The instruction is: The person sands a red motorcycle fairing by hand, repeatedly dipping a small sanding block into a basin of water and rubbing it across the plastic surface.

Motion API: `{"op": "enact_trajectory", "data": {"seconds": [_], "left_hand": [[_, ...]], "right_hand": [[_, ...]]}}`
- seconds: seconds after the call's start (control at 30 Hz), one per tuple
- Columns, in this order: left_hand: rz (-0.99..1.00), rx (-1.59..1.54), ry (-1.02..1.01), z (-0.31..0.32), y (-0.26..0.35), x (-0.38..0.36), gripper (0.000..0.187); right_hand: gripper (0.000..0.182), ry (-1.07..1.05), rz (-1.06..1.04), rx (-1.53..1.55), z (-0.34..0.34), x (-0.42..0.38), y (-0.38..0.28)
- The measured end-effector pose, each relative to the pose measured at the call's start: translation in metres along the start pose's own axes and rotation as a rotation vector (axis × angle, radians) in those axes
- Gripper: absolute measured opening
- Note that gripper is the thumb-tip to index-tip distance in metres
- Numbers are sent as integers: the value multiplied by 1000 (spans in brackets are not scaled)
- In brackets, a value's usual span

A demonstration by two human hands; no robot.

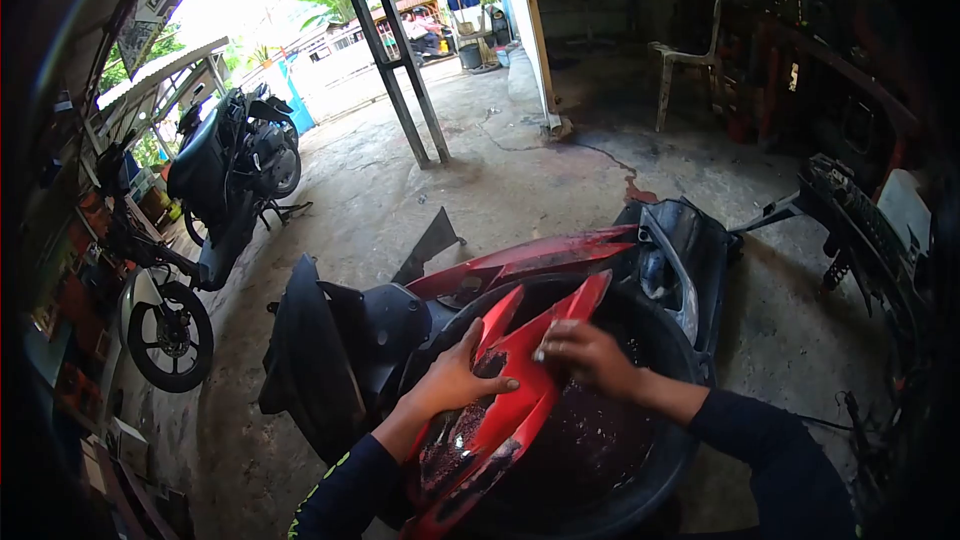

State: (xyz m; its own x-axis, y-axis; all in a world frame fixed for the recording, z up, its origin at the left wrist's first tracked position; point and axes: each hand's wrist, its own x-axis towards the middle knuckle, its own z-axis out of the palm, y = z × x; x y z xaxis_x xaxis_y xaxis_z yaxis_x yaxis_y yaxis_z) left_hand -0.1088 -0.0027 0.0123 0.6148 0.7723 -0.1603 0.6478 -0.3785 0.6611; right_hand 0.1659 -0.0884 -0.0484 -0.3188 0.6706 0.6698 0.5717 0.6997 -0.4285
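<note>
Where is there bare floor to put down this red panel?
Concrete floor is bare between the parked motorcycle and the metal post, and between the black wheel and the black plastic fairing. The black tub is crowded by the fairing and another red panel.

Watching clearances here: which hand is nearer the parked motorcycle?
Left. The left hand holds the red panel on the side toward the motorcycle; the right hand is farther off, at the panel's opposite side.
</note>
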Motion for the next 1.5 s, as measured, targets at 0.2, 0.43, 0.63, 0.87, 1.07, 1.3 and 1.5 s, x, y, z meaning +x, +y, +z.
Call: {"op": "enact_trajectory", "data": {"seconds": [0.2, 0.43, 0.63, 0.87, 1.07, 1.3, 1.5], "left_hand": [[-43, -68, -107, -6, -4, 7, 135], [45, 2, -49, 4, -8, 5, 140], [62, 18, -50, 1, -1, 7, 139], [67, 31, -20, 3, 9, 1, 136], [107, 57, 3, 8, -1, 0, 139], [109, 117, 21, 6, 12, -1, 139], [97, 182, 58, 11, 13, -3, 137]], "right_hand": [[37, -89, 115, -79, -10, 0, 50], [36, -204, -54, -108, -17, -2, 15], [37, -144, -22, -140, -12, -1, 34], [40, -157, 7, -247, -26, 2, 53], [43, -187, -69, -97, -6, -17, 25], [28, -36, -98, -271, 5, -12, 11], [23, -97, 28, -505, -8, -8, 61]]}}
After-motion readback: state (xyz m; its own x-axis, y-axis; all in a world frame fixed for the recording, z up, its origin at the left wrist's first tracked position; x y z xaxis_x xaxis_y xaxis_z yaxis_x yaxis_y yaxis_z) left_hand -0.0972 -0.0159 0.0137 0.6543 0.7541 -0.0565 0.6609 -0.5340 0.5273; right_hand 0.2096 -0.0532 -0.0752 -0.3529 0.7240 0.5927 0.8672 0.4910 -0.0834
